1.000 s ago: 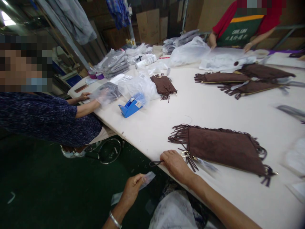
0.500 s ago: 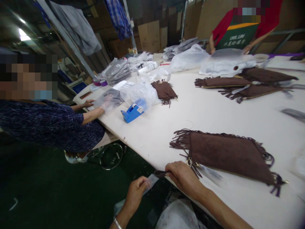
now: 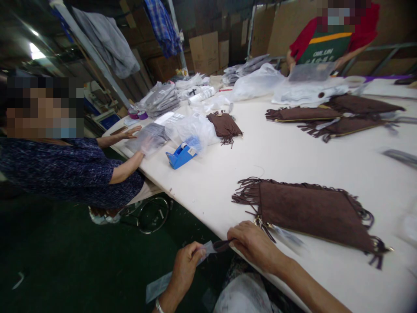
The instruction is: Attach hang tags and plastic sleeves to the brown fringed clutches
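Observation:
My left hand (image 3: 189,265) pinches a narrow clear plastic sleeve (image 3: 207,251), whose other end (image 3: 158,287) trails behind the wrist. At the table edge my right hand (image 3: 249,241) is closed on a dark brown strap (image 3: 222,246). The strap's looped end meets the mouth of the sleeve; whether it is inside I cannot tell. Just beyond my right hand lies a brown fringed bag (image 3: 309,213), flat on the table, with a metal clasp (image 3: 258,221) at its near left corner.
A blue tape dispenser (image 3: 181,155) and a small brown fringed bag (image 3: 224,124) lie farther off. More brown bags (image 3: 345,115) are at the right. One co-worker (image 3: 65,174) handles a plastic-wrapped item at the left; another (image 3: 329,50) stands across the white table (image 3: 208,187).
More of the brown strap's loop shows between my hands, and more of the plastic sleeve trails behind my left wrist. The co-worker across the table has lifted a grey sheet-like item.

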`<state>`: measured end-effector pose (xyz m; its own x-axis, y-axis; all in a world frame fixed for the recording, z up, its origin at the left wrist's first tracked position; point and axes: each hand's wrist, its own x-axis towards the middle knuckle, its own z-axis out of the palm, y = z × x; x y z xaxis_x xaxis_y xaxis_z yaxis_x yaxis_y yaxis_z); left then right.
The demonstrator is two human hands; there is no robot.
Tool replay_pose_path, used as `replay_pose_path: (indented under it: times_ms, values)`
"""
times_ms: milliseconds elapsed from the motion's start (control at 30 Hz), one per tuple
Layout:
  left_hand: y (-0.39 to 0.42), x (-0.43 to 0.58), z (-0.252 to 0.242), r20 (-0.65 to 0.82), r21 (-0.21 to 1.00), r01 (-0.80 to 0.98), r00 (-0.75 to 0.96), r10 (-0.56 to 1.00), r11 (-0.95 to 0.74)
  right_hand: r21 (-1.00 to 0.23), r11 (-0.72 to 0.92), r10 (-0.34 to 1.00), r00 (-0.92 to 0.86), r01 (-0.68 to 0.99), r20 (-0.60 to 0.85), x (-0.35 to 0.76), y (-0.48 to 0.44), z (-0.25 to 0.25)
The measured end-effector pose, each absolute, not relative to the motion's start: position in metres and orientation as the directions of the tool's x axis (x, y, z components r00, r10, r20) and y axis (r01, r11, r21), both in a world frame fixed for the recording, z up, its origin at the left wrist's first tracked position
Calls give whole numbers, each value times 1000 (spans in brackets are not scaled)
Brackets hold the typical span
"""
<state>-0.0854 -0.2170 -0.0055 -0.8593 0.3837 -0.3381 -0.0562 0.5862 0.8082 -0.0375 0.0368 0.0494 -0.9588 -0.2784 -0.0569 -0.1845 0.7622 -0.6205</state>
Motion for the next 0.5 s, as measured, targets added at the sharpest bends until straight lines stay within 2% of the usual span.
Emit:
replay_pose_path:
  times_ms: [433, 500]
  values:
    - [-220, -85, -11, -332, 787, -59, -880, 339, 615, -640, 744, -286, -957, -193, -44, -33, 38, 46]
    - [-222, -85, -14, -341, 806, -99, -884, 320, 584, -643, 748, -247, -968, -163, -42, -34, 39, 44]
